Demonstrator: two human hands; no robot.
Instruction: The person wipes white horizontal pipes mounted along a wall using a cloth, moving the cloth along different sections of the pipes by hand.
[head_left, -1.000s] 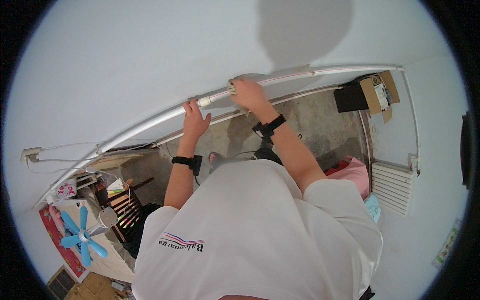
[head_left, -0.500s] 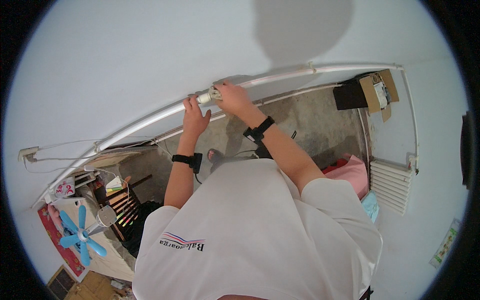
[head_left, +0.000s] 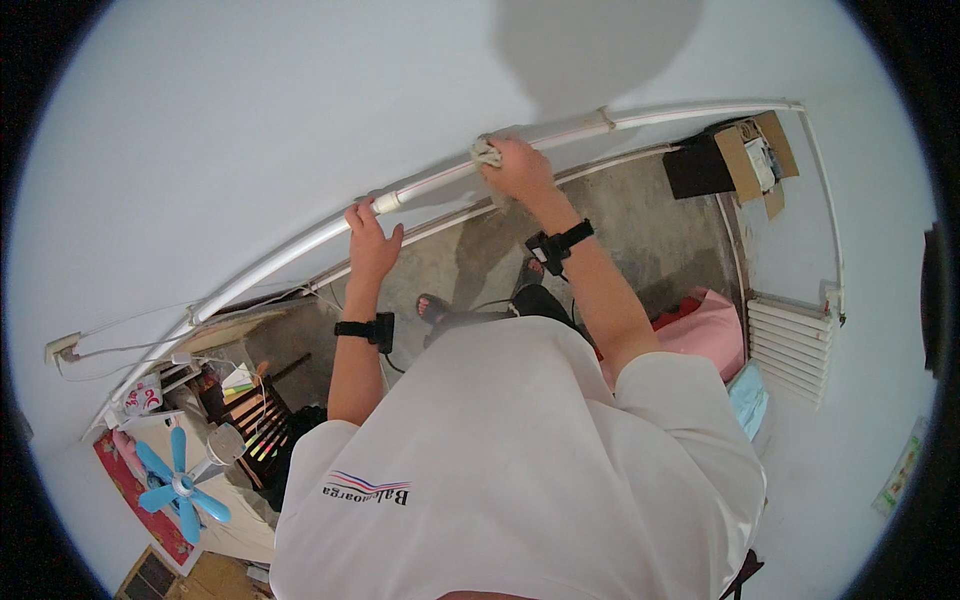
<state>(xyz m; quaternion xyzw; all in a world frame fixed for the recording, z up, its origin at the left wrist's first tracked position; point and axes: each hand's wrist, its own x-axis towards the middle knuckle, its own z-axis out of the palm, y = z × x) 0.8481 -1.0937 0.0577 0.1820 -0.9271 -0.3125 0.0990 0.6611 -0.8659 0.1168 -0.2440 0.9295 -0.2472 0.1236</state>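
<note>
A long white pipe (head_left: 290,249) runs along the wall in front of me, with a thicker joint (head_left: 386,203) near its middle. My left hand (head_left: 372,245) rests on the pipe just left of that joint, fingertips over the top and thumb apart; nothing shows in it. Farther right, my right hand (head_left: 520,172) is closed round a crumpled, pale greyish cloth (head_left: 486,153) pressed against the pipe. The underside of the cloth is partly hidden by my fingers. Each wrist wears a black strap with a small box.
A blue-bladed fan (head_left: 182,486) stands by a table at left, near a dark slatted chair (head_left: 255,420). An open cardboard box (head_left: 741,172) stands at the far right. Below it are a white radiator (head_left: 788,340) and a pink item (head_left: 708,332). Cables hang at the left wall.
My right hand has moved right along the pipe with the cloth, away from the joint. The left hand has shifted slightly left and down, and the view has moved a little.
</note>
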